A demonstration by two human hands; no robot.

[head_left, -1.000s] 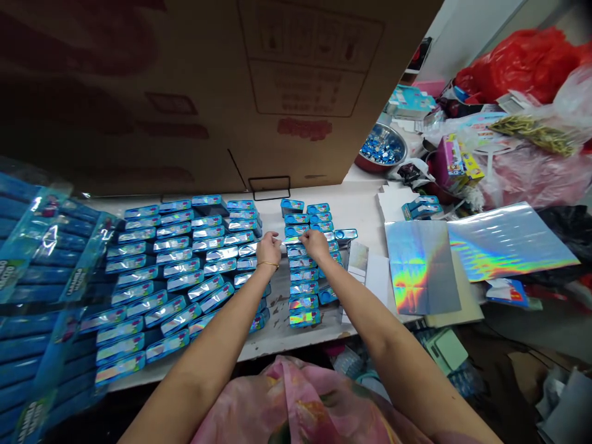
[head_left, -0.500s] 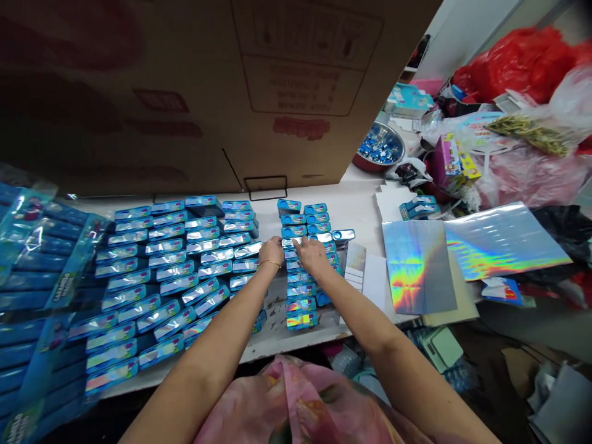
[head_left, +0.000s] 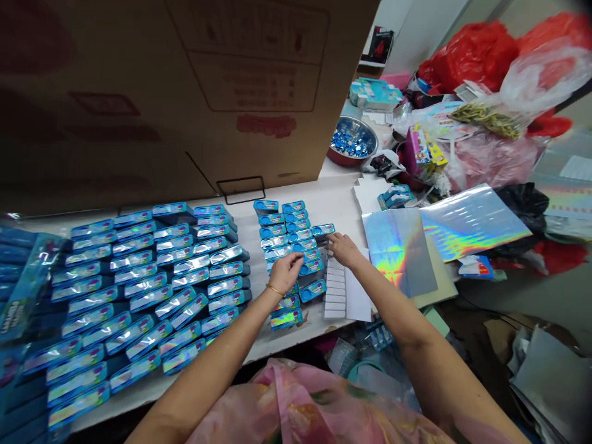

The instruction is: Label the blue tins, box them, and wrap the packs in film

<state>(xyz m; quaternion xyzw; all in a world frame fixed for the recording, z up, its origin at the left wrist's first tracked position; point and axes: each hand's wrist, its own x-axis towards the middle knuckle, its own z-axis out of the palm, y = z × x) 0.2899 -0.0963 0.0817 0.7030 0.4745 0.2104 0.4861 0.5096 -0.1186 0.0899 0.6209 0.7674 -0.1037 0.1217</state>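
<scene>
My left hand [head_left: 285, 272] is over the right-hand group of blue tin-like boxes [head_left: 312, 291], its thumb and fingers pinched together. Whatever may be between those fingertips is too small to make out. My right hand [head_left: 345, 250] has its fingers bent and closed at the top end of a sheet of white label strips [head_left: 335, 290]. Just above those fingers, a single blue box [head_left: 322, 230] sits apart from the two columns. Several boxes in the columns have round blue marks on their shiny tops; my left hand hides some of them.
A large cardboard box [head_left: 194, 135] stands along the back. Many more blue boxes [head_left: 139, 283] fill the left side. At the right lie holographic sheets [head_left: 400, 246], a metal bowl [head_left: 354, 139] of small blue pieces, and red plastic bags [head_left: 472, 55].
My right hand has left the box columns and moved right to the label sheet. My left hand has drawn down, towards me. The view has turned to the right.
</scene>
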